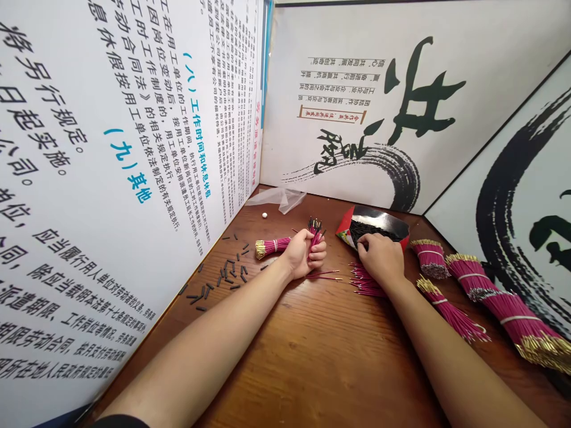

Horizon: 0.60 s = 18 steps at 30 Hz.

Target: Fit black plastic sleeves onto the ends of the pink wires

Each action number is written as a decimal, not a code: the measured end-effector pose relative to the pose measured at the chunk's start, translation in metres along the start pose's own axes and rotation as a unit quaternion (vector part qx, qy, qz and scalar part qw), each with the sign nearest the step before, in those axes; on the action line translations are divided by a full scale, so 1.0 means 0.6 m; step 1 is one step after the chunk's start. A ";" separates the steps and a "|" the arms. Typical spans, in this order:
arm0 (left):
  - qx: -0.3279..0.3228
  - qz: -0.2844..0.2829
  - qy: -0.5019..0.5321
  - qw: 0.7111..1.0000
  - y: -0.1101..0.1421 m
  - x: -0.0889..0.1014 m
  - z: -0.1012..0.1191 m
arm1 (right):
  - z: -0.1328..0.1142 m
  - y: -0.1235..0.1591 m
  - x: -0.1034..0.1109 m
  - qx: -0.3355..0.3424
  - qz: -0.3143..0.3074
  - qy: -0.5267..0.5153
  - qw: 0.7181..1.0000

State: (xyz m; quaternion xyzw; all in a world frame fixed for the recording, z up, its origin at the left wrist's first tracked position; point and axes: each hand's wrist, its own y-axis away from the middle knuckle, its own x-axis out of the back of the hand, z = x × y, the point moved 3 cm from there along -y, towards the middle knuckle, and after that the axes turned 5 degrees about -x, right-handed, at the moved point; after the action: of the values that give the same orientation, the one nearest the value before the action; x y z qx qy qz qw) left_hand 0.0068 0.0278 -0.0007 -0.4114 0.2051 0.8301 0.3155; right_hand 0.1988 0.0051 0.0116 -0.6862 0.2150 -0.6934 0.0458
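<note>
On the brown tabletop (285,356): two bare forearms are reaching forward from the near side, a dark cuff (119,422) showing on the left one.

Left hand (306,255): fingers are curling closed around a clutch of magenta wires (316,236), which is standing roughly upright; black and gold-coloured tips are showing above the fist.

Right hand (381,255): reaching over the near rim of the open box (395,224), palm down. Thumb and forefinger are bending close together, leaving a narrow spacing; whether they are pinching anything, cannot tell.

Open box: lying beyond the right hand, red at its corners, holding many small black pieces (368,229).

Under the right hand: a spread of loose wires (363,284) is lying flat, partly hidden by the hand. A few single wires (325,275) are lying just beside the left hand.

Left of the left hand: a banded bundle (273,246) is lying with gold-coloured ends pointing left; scattered black pieces (228,273) are covering the wood farther left.

Far edge: clear plastic (285,199) is lying crumpled near a small white object (264,215).

Right side: more banded magenta bundles (473,274) are resting near the panel, gold-coloured ends showing.

Surround: printed panels (339,35) are standing around the tabletop, bearing black brushwork and columns of characters.
</note>
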 end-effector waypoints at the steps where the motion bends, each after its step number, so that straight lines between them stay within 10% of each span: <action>1: 0.002 0.002 0.008 1.000 0.000 0.001 0.001 | 0.000 0.000 0.000 0.000 0.000 -0.001 1.000; 12: -0.012 0.003 0.021 1.000 -0.001 0.002 0.003 | 0.005 0.001 0.002 -0.004 0.083 -0.091 0.992; 18: -0.002 0.002 -0.012 1.000 0.001 -0.001 -0.001 | -0.005 -0.001 0.011 -0.013 0.135 -0.367 0.920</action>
State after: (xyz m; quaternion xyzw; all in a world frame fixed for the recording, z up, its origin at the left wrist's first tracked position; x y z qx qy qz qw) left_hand 0.0069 0.0269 -0.0007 -0.4019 0.2002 0.8359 0.3157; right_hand 0.1956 0.0037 0.0182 -0.8574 0.2828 -0.3777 0.2055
